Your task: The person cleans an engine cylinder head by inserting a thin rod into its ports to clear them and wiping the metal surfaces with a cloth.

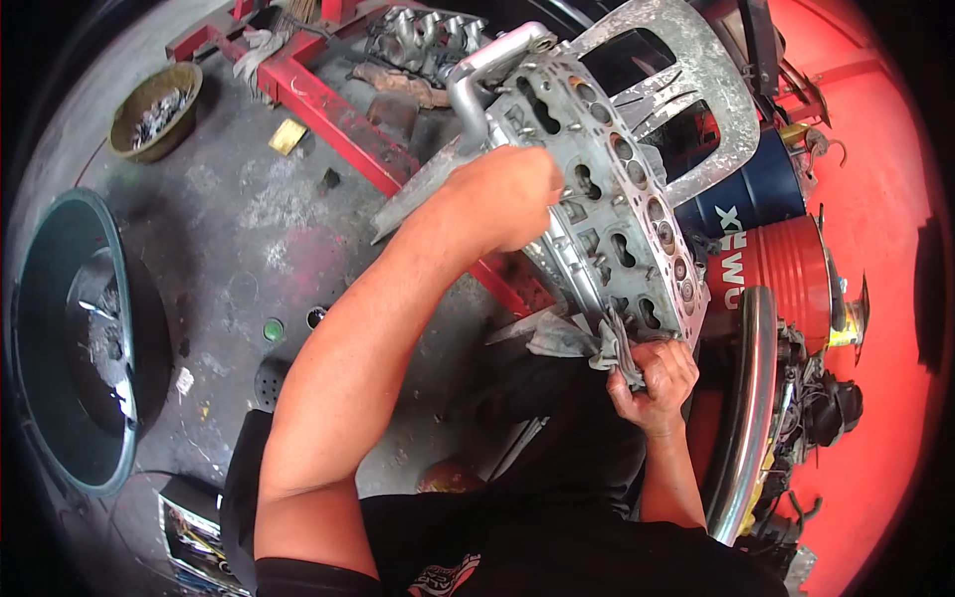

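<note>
A metal engine cylinder head (597,159) with rows of ports and valves lies slanted in the middle top of the view, by a worn grey metal plate (726,99) with cut-out openings. A silver pipe (470,95) runs along its upper left side. My left hand (522,194) is closed at the head's left edge, its fingertips and whatever they grip hidden. My right hand (652,383) grips a crumpled grey rag (622,348) against the lower end of the head.
A red steel frame (348,129) stands underneath. On the floor are a large green tub (136,289), an olive bowl (129,134) and a toolbox (194,522). Blue (756,179) and red (786,279) drums, a chrome bar (756,398) and engine parts crowd the right, before a red wall.
</note>
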Demonstrator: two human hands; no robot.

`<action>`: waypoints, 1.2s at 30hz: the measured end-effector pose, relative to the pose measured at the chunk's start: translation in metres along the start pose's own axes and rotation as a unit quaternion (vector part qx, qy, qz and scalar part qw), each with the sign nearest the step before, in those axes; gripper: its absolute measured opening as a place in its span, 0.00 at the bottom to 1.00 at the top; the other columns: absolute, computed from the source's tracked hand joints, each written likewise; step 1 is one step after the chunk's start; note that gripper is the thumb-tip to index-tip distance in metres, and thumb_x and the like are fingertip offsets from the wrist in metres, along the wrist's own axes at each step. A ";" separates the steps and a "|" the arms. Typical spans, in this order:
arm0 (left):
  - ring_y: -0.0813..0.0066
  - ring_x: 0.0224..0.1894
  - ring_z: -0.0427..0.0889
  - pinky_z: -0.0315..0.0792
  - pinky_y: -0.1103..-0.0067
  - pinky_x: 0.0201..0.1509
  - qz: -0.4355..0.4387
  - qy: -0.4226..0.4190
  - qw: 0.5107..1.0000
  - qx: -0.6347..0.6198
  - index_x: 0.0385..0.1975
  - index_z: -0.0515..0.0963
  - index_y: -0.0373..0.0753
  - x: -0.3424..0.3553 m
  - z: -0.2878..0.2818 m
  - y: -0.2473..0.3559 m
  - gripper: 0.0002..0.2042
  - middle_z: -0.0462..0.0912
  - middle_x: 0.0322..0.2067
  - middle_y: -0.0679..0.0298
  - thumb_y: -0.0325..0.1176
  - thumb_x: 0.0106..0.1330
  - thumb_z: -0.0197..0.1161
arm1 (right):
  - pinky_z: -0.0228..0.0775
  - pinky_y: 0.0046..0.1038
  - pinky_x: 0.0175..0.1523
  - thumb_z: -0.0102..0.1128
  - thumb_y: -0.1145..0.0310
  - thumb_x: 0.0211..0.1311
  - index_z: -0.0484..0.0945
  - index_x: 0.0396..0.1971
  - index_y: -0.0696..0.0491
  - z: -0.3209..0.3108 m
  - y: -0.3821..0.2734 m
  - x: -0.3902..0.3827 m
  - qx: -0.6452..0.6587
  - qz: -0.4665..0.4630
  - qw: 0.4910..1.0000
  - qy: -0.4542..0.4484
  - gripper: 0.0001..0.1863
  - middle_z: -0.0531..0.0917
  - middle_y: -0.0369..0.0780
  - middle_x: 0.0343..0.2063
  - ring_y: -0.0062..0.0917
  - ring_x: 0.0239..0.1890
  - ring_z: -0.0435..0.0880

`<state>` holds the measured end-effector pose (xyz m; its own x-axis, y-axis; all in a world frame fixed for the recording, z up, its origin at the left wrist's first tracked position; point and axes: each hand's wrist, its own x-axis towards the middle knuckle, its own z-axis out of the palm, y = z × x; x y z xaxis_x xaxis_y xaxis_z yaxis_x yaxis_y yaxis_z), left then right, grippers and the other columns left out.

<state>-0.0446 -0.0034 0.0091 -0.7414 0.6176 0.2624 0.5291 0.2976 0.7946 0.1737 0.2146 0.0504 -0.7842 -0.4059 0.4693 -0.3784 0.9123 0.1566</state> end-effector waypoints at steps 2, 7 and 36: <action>0.46 0.38 0.83 0.76 0.59 0.44 0.001 0.004 1.000 0.019 0.33 0.82 0.37 -0.002 0.002 0.005 0.08 0.83 0.30 0.46 0.25 0.54 0.59 | 0.65 0.32 0.30 0.70 0.65 0.38 0.76 0.27 0.52 0.000 0.001 -0.002 -0.006 -0.003 1.000 0.000 0.15 0.78 0.38 0.23 0.33 0.24 0.76; 0.46 0.37 0.83 0.76 0.57 0.42 0.014 -0.035 0.986 0.162 0.39 0.81 0.41 -0.016 0.011 0.022 0.09 0.83 0.30 0.48 0.30 0.60 0.58 | 0.65 0.33 0.30 0.70 0.63 0.39 0.76 0.26 0.52 -0.003 0.003 -0.002 -0.008 0.008 1.000 0.008 0.15 0.78 0.37 0.24 0.32 0.23 0.76; 0.46 0.32 0.83 0.76 0.55 0.36 0.025 -0.010 0.978 0.205 0.41 0.79 0.44 -0.004 0.028 0.011 0.10 0.82 0.24 0.46 0.31 0.62 0.54 | 0.68 0.32 0.31 0.69 0.62 0.44 0.76 0.25 0.54 -0.006 0.002 -0.008 -0.007 0.034 0.999 0.021 0.13 0.80 0.38 0.23 0.33 0.23 0.77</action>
<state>-0.0236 0.0179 0.0015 -0.7044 0.6521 0.2805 0.6884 0.5311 0.4940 0.1822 0.2201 0.0516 -0.7859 -0.3413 0.5156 -0.3181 0.9382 0.1361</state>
